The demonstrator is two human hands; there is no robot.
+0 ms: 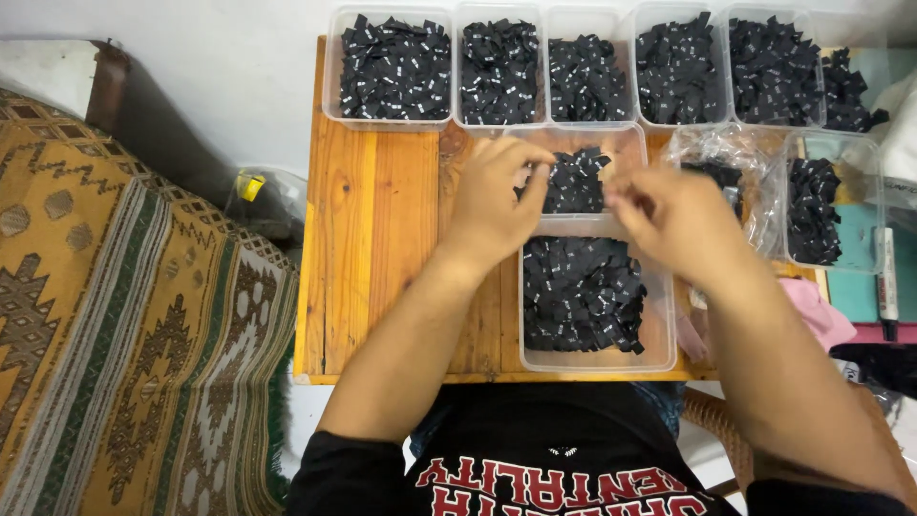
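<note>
Seen from above: a small wooden table (pixel 373 239) crowded with clear plastic tubs of small black fabric labels. Left hand (pixel 497 196) over the middle tub (pixel 626 143), thumb and fingertips pinched together at the edge of the label pile (pixel 573 182) inside it, seemingly nipping one or two labels, though the exact grasp is hard to make out. Right hand (pixel 673 220) blurred, just to the right of the same pile, fingers curled inward; impossible to tell whether anything is held. Directly below both hands, a larger tub (pixel 659 334) about half full of the same labels. Along the far edge, a row of five tubs (pixel 330 86), all heaped with labels. To the right, a crumpled clear plastic bag (pixel 735 153) and another tub (pixel 864 205). Left of the table, a patterned woven rug (pixel 124 306).
</note>
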